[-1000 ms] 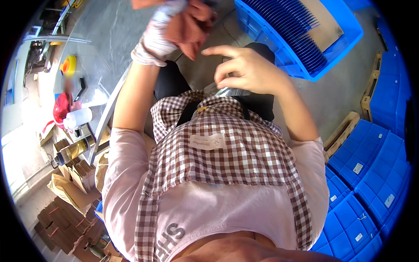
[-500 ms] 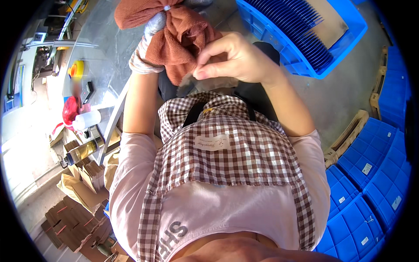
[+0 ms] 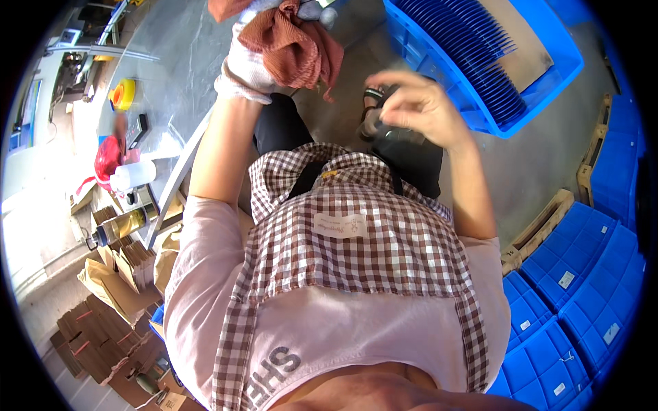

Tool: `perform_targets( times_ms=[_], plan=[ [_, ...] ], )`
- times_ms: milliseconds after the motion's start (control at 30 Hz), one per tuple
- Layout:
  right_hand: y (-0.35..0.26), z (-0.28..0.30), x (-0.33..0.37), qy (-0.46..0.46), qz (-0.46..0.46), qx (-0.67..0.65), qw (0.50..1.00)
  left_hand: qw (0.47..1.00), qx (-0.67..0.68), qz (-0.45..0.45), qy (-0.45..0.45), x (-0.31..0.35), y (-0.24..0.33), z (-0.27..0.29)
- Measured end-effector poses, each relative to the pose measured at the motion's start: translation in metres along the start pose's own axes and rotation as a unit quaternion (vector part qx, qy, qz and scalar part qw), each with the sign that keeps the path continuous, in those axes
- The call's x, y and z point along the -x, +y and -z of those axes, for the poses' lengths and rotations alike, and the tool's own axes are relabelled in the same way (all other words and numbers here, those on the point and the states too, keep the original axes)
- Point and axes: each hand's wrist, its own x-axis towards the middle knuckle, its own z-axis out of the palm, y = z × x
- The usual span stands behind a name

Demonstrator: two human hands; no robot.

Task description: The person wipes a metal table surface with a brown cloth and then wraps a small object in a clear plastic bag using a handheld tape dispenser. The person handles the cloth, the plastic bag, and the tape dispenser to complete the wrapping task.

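The left hand (image 3: 249, 63) grips the cloth (image 3: 291, 53), bunched against it; the right hand (image 3: 426, 109) is apart, its grip I cannot tell.

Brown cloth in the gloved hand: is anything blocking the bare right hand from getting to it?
Nothing visible does. The right hand is apart from the brown cloth, held in the gloved left hand. A foot shows between them in the picture, but lower down.
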Motion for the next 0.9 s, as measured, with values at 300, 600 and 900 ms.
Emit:
perform_targets(
  times_ms=[300,600,900],
  plan=[
    [-0.052,0.009,-0.023,0.016,0.229,0.461,0.857,0.986,0.009,0.128,0.106,0.006,-0.012,-0.031],
    [-0.062,0.002,-0.046,-0.006,0.295,0.464,0.835,0.986,0.01,0.123,0.116,0.009,-0.031,-0.051],
    [-0.057,0.005,-0.029,0.013,0.226,0.45,0.864,0.97,0.102,0.189,0.119,-0.007,-0.014,0.003]
  ],
)
